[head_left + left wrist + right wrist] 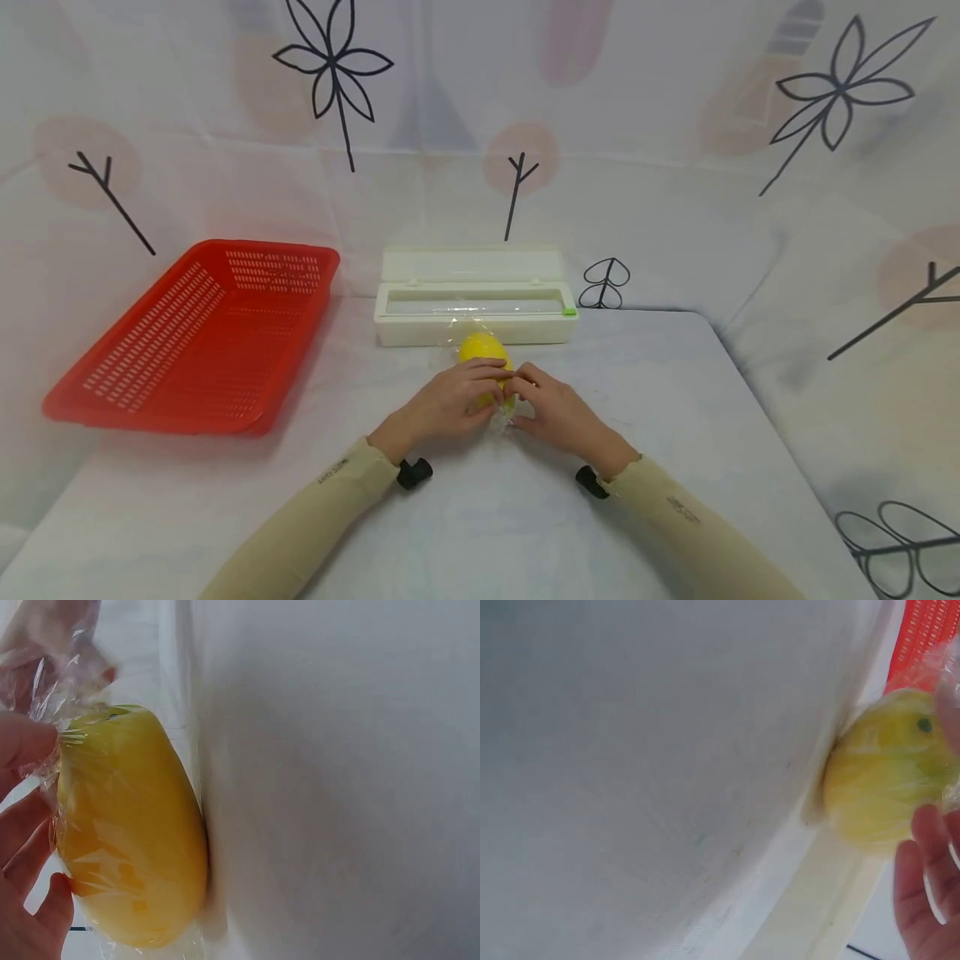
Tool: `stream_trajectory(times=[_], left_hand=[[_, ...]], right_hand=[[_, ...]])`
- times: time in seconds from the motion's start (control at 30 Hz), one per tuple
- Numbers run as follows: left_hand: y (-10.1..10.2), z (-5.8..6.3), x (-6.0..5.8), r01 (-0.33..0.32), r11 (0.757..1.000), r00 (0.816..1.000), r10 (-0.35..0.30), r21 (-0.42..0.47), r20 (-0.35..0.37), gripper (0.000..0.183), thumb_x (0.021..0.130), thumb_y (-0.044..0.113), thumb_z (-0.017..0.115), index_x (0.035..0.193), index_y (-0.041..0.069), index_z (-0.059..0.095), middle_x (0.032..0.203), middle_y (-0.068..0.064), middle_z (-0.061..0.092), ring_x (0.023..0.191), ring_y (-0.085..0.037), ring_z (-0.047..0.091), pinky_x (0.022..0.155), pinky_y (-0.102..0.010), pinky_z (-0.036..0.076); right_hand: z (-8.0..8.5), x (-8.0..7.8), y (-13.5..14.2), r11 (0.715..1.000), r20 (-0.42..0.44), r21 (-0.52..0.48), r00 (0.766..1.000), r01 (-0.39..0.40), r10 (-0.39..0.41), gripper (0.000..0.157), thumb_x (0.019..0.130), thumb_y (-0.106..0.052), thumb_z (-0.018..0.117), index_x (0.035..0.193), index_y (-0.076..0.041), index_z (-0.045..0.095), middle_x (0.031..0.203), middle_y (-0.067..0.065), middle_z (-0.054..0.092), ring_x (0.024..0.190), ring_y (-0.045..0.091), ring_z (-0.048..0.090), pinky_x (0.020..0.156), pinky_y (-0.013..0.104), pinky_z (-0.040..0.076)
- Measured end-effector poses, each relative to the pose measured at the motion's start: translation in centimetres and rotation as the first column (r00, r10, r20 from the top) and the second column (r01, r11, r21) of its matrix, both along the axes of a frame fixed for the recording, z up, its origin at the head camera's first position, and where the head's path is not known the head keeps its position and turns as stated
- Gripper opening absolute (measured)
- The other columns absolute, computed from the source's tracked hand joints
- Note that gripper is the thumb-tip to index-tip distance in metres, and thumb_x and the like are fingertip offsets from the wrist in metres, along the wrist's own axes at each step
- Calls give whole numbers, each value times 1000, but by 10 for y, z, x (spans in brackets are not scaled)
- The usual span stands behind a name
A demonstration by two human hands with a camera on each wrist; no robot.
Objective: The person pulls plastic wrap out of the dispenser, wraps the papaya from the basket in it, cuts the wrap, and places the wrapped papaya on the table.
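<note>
An oblong, smooth yellow fruit of unclear kind lies on the table, wrapped in clear cling film. In the left wrist view the film is bunched at the fruit's narrower end, and a dark spot shows there in the right wrist view. My left hand curls over the fruit's left side and holds it through the film. From the right, my right hand pinches at the gathered film, its fingertips close to the left hand's. Both hands partly hide the fruit in the head view.
Just behind the fruit stands a white cling film dispenser with its lid raised and a green slider at its right end. A red perforated basket sits at the left. Patterned cloth hangs behind the white table.
</note>
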State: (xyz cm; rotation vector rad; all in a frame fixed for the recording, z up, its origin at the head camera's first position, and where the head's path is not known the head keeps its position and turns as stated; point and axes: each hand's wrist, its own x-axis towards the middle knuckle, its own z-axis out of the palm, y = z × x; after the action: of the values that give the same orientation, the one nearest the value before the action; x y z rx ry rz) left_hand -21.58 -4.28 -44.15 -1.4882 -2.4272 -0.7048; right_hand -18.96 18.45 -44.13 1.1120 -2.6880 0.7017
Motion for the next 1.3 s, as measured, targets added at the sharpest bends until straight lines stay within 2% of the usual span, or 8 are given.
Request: stream_trajectory(times=[0.17,0.4,0.53,0.67,0.87,1.07,1.2,1.3], left_hand=[[2,2,3,-35,999,996,35,-4,81,8,92,10,65,100,11,68,140,-6,57,137,-19,44,110,-31,38],[-1,5,1,-9,998,978,22,-65,209,35,88,18,71,119,11,60,150,-5,48,142,-16,36,111,-32,37],[4,2,0,-25,998,986,34,-55,162,40,87,25,78,118,11,56,147,-7,50,139,-18,42,109,-32,40],[7,0,-2,-33,999,995,35,-20,92,20,94,18,71,108,10,59,141,-9,56,134,-20,48,106,-30,42],[6,1,-3,-33,999,996,30,41,79,10,97,14,66,104,9,62,135,-10,61,127,-21,55,103,-29,46],[7,1,-5,-35,995,999,32,96,26,24,94,12,69,114,3,60,124,-11,65,108,-21,64,92,-26,52],[8,0,-5,-138,972,987,119,189,110,36,89,17,75,118,2,61,133,-10,60,116,-23,61,95,-30,51],[8,0,-5,-288,938,951,256,194,172,46,83,27,82,118,3,63,147,-8,49,133,-27,48,105,-36,45]], right_hand=[[-1,-2,-2,999,-28,-36,999,16,-18,25,80,-10,84,95,-15,66,100,-6,55,83,12,58,73,27,54],[1,-8,-2,990,78,-139,997,33,-22,9,88,-10,76,93,-13,69,92,-8,60,81,9,58,72,29,53],[0,-11,-1,983,127,-179,992,39,-16,4,91,-12,73,90,-13,69,89,-9,60,80,7,57,71,29,53],[0,-12,-1,981,157,-194,988,20,10,1,93,-11,70,93,-11,70,90,-8,61,81,8,57,70,30,53],[5,-11,0,984,195,-175,980,-12,46,3,94,-14,69,96,-12,68,95,-6,59,86,13,59,75,35,54],[7,-14,-4,994,126,-107,992,36,-22,21,84,-27,81,93,-16,65,88,-10,56,77,15,57,68,30,50],[4,-19,-5,983,125,-168,991,76,-56,17,81,-20,83,83,-15,67,81,-10,58,74,9,56,68,29,52],[2,-20,-5,966,200,-224,976,132,-87,18,78,-18,85,87,-14,69,81,-10,62,75,7,59,71,29,55]])
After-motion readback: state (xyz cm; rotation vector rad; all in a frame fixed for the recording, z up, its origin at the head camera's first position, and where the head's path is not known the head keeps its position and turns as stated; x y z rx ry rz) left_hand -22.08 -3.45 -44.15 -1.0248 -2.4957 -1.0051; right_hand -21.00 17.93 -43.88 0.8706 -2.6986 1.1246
